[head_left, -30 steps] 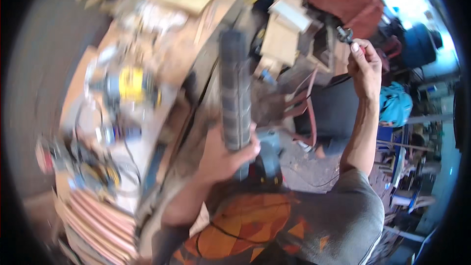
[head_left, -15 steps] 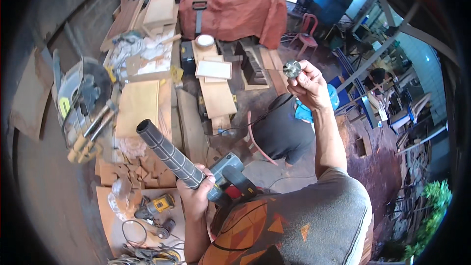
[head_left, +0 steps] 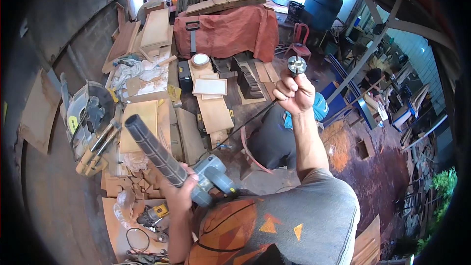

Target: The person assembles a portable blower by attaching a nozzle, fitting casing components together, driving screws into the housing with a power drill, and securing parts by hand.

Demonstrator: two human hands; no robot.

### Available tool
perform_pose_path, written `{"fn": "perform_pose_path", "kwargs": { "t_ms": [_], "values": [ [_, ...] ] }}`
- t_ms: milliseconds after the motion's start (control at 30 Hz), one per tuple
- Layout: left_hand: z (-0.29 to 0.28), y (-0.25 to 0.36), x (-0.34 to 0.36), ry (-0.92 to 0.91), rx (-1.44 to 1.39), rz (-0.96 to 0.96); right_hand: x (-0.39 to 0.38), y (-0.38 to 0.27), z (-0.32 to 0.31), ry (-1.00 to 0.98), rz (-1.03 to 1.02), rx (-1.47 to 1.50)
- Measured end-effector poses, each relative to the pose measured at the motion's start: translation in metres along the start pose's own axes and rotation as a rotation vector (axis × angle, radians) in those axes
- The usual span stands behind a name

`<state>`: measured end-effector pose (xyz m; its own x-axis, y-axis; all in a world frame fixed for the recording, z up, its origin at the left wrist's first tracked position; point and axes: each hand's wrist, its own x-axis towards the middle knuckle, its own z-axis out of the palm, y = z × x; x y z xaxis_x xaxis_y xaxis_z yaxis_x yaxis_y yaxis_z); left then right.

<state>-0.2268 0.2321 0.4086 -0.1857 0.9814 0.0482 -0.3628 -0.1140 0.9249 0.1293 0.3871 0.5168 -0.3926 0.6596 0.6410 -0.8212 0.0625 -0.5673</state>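
Note:
My left hand (head_left: 182,189) is wrapped round the base of the ribbed black nozzle of a grey handheld blower (head_left: 213,172), which I hold across my front with the nozzle pointing up and to the left. Raised ahead of me, my right hand (head_left: 298,93) grips a round power plug (head_left: 297,65) between thumb and fingers, its pronged face showing. A black cord (head_left: 245,123) runs from near that hand down toward the blower.
A person in dark clothing (head_left: 272,140) is bent low beyond the blower, beside a curved red chair edge (head_left: 246,152). Boards (head_left: 216,113) and a white panel (head_left: 210,87) lie ahead. Left are a circular saw (head_left: 87,113), clamps (head_left: 100,147) and a yellow-black power tool (head_left: 156,213).
The plug has turned upright in my right hand, and its cord now stretches toward the blower. My left hand and the blower have shifted slightly left. My view has tilted up a little.

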Motion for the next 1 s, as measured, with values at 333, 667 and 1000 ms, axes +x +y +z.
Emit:
{"fn": "perform_pose_path", "kwargs": {
  "t_ms": [333, 667, 1000],
  "values": [
    [-0.021, 0.042, 0.001, 0.125, -0.029, -0.021, 0.072, -0.133, 0.145, 0.668, -1.01, -1.81],
    [-0.076, -0.063, 0.06, -0.05, -0.223, -0.098, 0.229, -0.269, 0.338, 0.871, -0.957, -2.495],
    [-0.072, -0.06, 0.054, -0.049, -0.188, -0.037, 0.272, -0.263, 0.361, 1.021, -0.762, -2.818]
  ]
}}
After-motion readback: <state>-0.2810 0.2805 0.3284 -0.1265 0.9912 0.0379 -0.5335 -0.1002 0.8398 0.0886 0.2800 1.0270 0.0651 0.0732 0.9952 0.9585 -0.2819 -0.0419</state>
